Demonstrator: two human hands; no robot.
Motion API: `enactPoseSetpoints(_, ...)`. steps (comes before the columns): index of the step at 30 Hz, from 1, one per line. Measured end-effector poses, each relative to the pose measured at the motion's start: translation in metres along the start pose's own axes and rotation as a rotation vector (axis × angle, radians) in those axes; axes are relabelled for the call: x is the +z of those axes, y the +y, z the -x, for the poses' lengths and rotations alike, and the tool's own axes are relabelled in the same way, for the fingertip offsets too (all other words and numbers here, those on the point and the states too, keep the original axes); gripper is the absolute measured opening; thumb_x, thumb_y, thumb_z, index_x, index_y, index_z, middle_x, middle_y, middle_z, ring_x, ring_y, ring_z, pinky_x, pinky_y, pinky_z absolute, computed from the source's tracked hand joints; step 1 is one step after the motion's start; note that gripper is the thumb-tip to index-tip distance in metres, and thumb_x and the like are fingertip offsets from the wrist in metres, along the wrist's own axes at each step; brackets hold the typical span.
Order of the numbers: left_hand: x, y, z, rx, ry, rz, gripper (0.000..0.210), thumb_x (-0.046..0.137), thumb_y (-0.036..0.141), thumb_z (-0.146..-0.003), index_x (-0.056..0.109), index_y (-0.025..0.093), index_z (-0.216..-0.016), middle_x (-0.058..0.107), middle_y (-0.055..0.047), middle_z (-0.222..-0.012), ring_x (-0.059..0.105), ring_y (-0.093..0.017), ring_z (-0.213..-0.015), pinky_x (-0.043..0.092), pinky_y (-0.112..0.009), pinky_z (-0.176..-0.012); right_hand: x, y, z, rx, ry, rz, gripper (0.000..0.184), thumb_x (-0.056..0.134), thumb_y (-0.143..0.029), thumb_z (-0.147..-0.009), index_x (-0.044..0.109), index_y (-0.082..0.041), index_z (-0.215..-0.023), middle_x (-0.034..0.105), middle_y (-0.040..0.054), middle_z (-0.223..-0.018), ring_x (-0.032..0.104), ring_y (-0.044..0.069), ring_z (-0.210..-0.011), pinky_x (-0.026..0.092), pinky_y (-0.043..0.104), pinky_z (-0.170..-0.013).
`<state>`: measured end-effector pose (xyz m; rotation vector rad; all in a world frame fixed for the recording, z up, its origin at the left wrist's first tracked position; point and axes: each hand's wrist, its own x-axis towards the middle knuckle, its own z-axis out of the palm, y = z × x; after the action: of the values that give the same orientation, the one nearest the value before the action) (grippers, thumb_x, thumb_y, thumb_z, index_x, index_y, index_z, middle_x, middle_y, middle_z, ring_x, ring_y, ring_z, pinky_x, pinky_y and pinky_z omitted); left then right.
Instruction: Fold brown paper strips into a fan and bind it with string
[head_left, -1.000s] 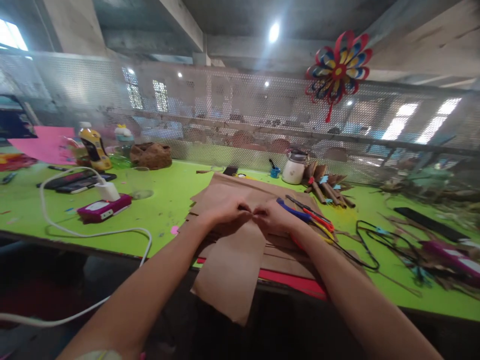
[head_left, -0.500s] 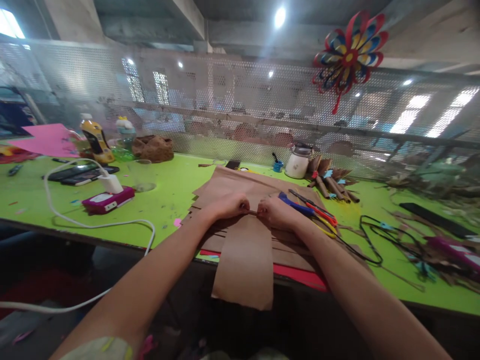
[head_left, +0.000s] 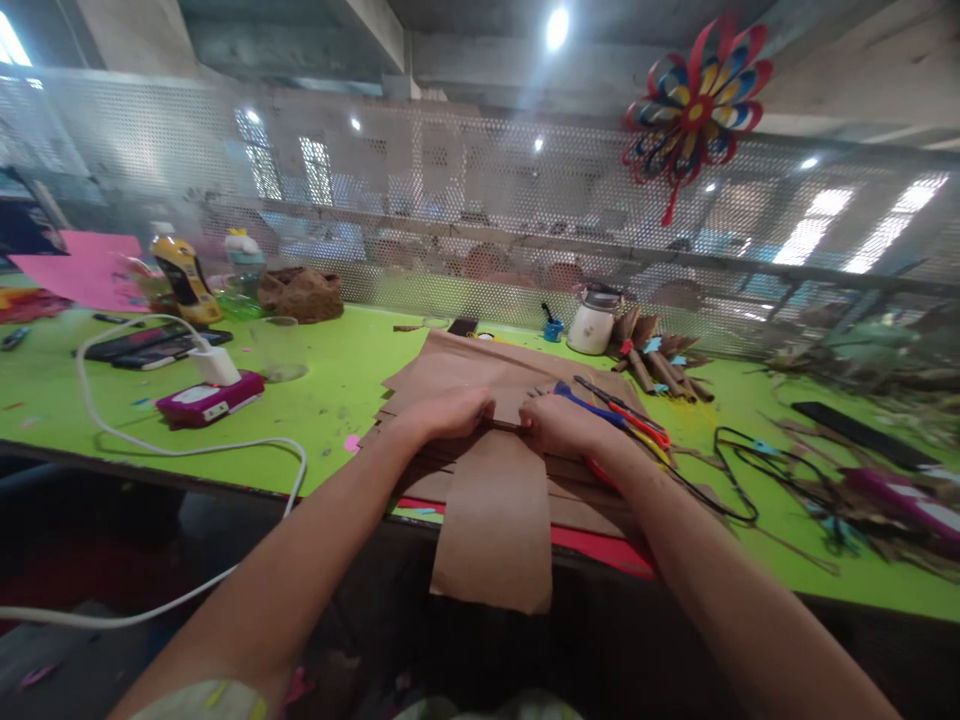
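Observation:
A strip of brown paper lies over the pile, its near end hanging past the table edge. Across its far end runs a thin dark rolled or folded edge. My left hand is closed on the left end of that edge, fingers curled. At the other end, my right hand pinches it the same way. Under both hands spreads a stack of brown paper sheets, with red paper beneath. Scissors with blue and red handles lie just beyond my right hand, partly hidden by it.
On the green table stand a purple power socket with a white cable, a clear cup and a yellow bottle. At the back right are a white jug and rolled brown tubes. A black cord lies right.
My hands have moved slightly apart along the rolled edge, showing more of it between them. The hanging end of the strip has shifted a little to the right and up.

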<state>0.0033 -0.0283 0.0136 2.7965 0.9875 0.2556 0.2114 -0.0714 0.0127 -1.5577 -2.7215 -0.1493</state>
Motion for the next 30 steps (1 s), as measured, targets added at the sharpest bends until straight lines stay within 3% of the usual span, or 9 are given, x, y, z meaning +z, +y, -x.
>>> enactPoseSetpoints(6,-0.006,0.006,0.005,0.001,-0.017,-0.033,0.019,0.050,0.012,-0.071,0.062,0.018,-0.086,0.063,-0.004,-0.080,0.051,-0.016,-0.068,0.035,-0.026,-0.060,-0.005,-0.009,0.003,-0.010,-0.023,0.049,0.014,0.057,-0.017,-0.077,0.067,-0.016,-0.087,0.069,0.0101,-0.088,0.062,0.021,-0.082,0.038,0.025,-0.064)
enactPoseSetpoints(12,-0.001,0.009,0.000,0.086,0.016,-0.149,0.012,0.053,0.014,-0.071,0.063,0.016,-0.075,0.063,-0.008,-0.078,0.051,-0.019,-0.068,0.034,-0.030,-0.062,-0.007,-0.031,0.013,0.019,0.061,0.096,0.023,0.047,-0.021,-0.084,0.067,-0.011,-0.090,0.068,0.0152,-0.090,0.063,0.024,-0.082,0.040,0.029,-0.068)
enactPoseSetpoints(17,-0.001,0.003,-0.002,0.032,0.026,0.017,0.009,0.056,0.020,-0.072,0.064,0.017,-0.073,0.063,-0.006,-0.073,0.050,-0.016,-0.065,0.033,-0.027,-0.059,-0.009,-0.033,0.014,0.010,0.095,0.117,0.017,0.052,-0.020,-0.081,0.066,-0.012,-0.082,0.068,0.0123,-0.084,0.062,0.023,-0.075,0.039,0.029,-0.064)
enactPoseSetpoints(22,-0.006,-0.003,-0.009,0.006,0.013,0.133,0.039,0.036,0.036,-0.089,0.063,0.015,-0.070,0.059,-0.002,-0.063,0.044,-0.013,-0.056,0.031,-0.025,-0.054,-0.015,-0.030,0.010,0.007,0.152,0.128,0.019,0.045,-0.015,-0.087,0.063,-0.013,-0.092,0.065,0.0123,-0.091,0.059,0.023,-0.084,0.039,0.029,-0.070)
enactPoseSetpoints(25,-0.009,-0.006,-0.010,0.023,-0.027,0.194,0.043,0.034,0.040,-0.090,0.065,0.013,-0.076,0.061,-0.003,-0.067,0.045,-0.012,-0.059,0.033,-0.024,-0.057,-0.019,-0.034,0.010,0.013,0.203,0.128,0.019,0.044,-0.012,-0.087,0.060,-0.014,-0.098,0.063,0.0123,-0.097,0.056,0.023,-0.091,0.039,0.029,-0.075)
enactPoseSetpoints(30,-0.009,-0.017,-0.010,0.068,-0.080,0.436,0.045,0.040,0.050,-0.088,0.067,0.014,-0.083,0.065,-0.004,-0.080,0.052,-0.015,-0.071,0.040,-0.025,-0.067,-0.022,-0.034,0.011,0.072,0.326,0.117,0.017,0.045,-0.011,-0.086,0.060,-0.014,-0.092,0.061,0.0126,-0.099,0.054,0.023,-0.094,0.040,0.029,-0.078)
